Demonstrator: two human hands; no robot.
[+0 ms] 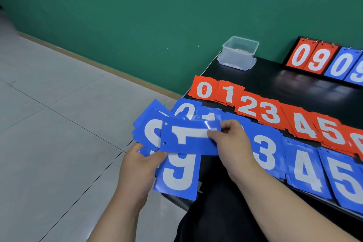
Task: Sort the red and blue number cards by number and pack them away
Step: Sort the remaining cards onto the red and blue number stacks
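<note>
Grip of the right hand (233, 143): thumb and fingers pinch a blue 1 card (188, 141), turned sideways, just off the desk (284, 84) edge. Grip of the left hand (139, 165): curled round a fanned stack of blue cards (151, 122), a 9 lowest. On the desk: blue row (302, 167) nearest, red row (249, 107) behind it, both running upward from 0. Clear box (238, 53) at the far corner.

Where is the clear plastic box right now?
In the head view the clear plastic box stands at the far left corner of the black table, by the green wall, beyond the red 0 pile and left of the flip scoreboard.
</note>
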